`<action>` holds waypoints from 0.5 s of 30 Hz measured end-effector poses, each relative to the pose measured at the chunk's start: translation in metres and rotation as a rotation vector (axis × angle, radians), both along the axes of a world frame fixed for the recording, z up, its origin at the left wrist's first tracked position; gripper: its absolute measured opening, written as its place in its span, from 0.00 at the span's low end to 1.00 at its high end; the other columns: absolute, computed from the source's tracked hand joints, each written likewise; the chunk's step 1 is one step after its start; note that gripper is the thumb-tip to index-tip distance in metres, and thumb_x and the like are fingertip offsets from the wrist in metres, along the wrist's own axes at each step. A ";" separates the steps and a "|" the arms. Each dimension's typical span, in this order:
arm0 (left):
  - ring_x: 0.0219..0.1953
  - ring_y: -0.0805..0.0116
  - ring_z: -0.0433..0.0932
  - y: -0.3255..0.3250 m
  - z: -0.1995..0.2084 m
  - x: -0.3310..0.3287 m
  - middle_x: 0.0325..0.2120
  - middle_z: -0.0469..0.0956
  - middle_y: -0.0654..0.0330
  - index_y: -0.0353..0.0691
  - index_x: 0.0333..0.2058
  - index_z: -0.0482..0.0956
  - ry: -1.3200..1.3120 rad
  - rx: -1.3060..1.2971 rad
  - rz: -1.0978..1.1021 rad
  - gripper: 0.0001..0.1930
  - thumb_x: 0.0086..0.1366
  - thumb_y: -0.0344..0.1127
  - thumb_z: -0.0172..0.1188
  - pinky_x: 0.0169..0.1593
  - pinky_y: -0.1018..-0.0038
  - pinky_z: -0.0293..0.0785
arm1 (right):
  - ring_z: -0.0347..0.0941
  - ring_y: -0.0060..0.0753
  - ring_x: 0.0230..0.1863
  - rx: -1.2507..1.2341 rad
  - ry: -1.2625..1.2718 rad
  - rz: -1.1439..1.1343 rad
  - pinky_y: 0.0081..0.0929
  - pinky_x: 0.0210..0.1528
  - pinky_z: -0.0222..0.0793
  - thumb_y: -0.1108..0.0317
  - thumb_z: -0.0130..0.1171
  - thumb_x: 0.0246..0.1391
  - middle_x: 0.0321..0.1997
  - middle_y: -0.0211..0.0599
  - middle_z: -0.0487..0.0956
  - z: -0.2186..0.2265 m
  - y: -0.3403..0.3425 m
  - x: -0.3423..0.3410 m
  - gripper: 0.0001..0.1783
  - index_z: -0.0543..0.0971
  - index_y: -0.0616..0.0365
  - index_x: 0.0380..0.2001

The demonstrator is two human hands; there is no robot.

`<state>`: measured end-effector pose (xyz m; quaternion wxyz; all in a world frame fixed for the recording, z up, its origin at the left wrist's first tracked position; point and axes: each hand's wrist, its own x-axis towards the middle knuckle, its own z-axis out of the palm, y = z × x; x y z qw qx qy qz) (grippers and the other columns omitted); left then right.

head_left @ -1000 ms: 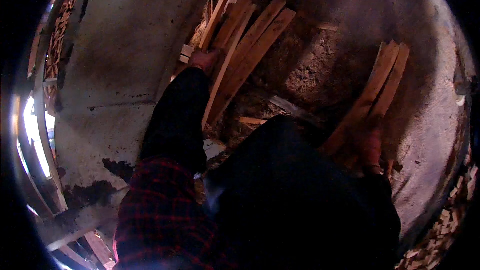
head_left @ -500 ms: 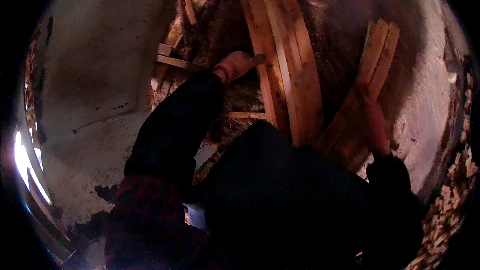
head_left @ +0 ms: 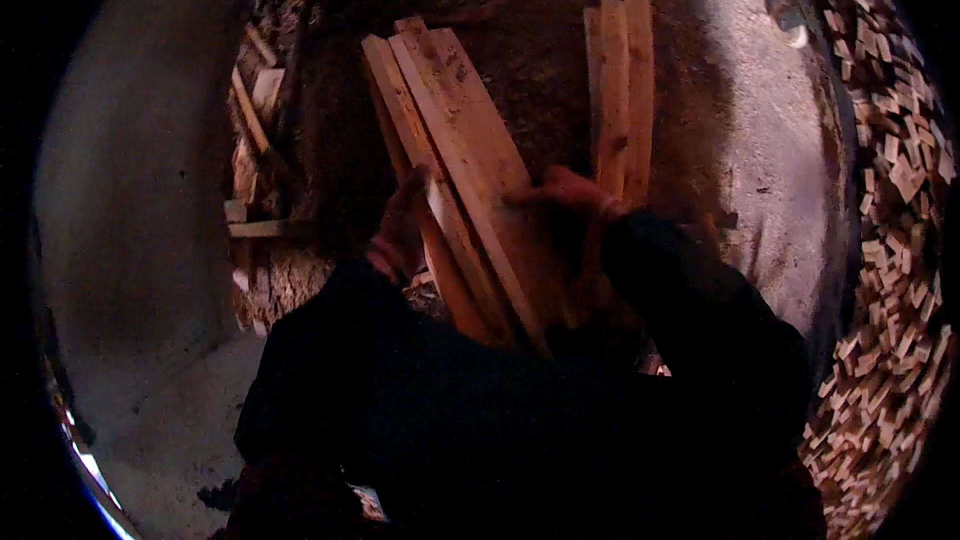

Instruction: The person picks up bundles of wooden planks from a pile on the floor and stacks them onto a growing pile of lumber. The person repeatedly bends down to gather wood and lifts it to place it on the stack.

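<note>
A bundle of long wooden boards [head_left: 465, 130] lies in front of me, slanting from upper left to lower right. My left hand [head_left: 400, 230] is closed round its left edge, with part of the hand hidden behind the wood. On the opposite edge sits my right hand [head_left: 568, 190], its thumb laid over the top board and its other fingers hard to see in the shadow. Just beyond the right hand stands a second, narrower group of boards [head_left: 622, 100], whose lower end is covered by my right forearm. Dark sleeves hide the bundle's near end.
Scrap wood [head_left: 262, 90] lies in a rough heap at the left, beside a pale wall [head_left: 130, 160]. A short board [head_left: 262, 229] sticks out there. At the far right rises a large stack of split firewood [head_left: 890, 270], past a pale, lit strip [head_left: 765, 150].
My right hand has left the narrower boards and come onto the bundle's right edge. My left hand has closed on the left edge. The view has swung right, and the bundle now leans left.
</note>
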<state>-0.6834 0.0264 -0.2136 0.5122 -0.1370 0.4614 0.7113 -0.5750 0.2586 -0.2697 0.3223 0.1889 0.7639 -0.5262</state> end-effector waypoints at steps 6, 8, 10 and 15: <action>0.55 0.56 0.72 0.069 0.016 0.003 0.54 0.74 0.54 0.38 0.60 0.68 0.016 0.082 -0.113 0.35 0.64 0.60 0.58 0.61 0.63 0.67 | 0.70 0.38 0.60 -0.448 0.100 -0.576 0.30 0.62 0.66 0.51 0.65 0.53 0.61 0.45 0.74 0.113 0.005 0.052 0.36 0.71 0.61 0.59; 0.54 0.56 0.72 0.101 0.019 0.003 0.54 0.74 0.54 0.38 0.60 0.68 0.024 0.114 -0.160 0.36 0.64 0.60 0.58 0.61 0.62 0.67 | 0.71 0.37 0.58 -0.227 0.194 -0.527 0.31 0.61 0.67 0.51 0.65 0.52 0.59 0.43 0.75 0.117 0.032 0.069 0.36 0.71 0.61 0.59; 0.54 0.56 0.73 0.118 0.019 0.004 0.53 0.75 0.54 0.38 0.60 0.68 0.041 0.096 -0.186 0.36 0.63 0.60 0.58 0.61 0.62 0.67 | 0.72 0.37 0.57 0.156 0.213 -0.412 0.32 0.59 0.69 0.50 0.65 0.53 0.56 0.40 0.76 0.094 0.074 0.077 0.35 0.72 0.59 0.59; 0.52 0.56 0.74 0.123 0.005 0.024 0.51 0.76 0.54 0.39 0.60 0.69 0.012 0.010 -0.218 0.37 0.62 0.61 0.59 0.60 0.60 0.68 | 0.74 0.37 0.54 -0.024 0.001 -0.674 0.38 0.55 0.71 0.45 0.61 0.56 0.55 0.39 0.78 0.065 0.101 0.098 0.32 0.73 0.53 0.58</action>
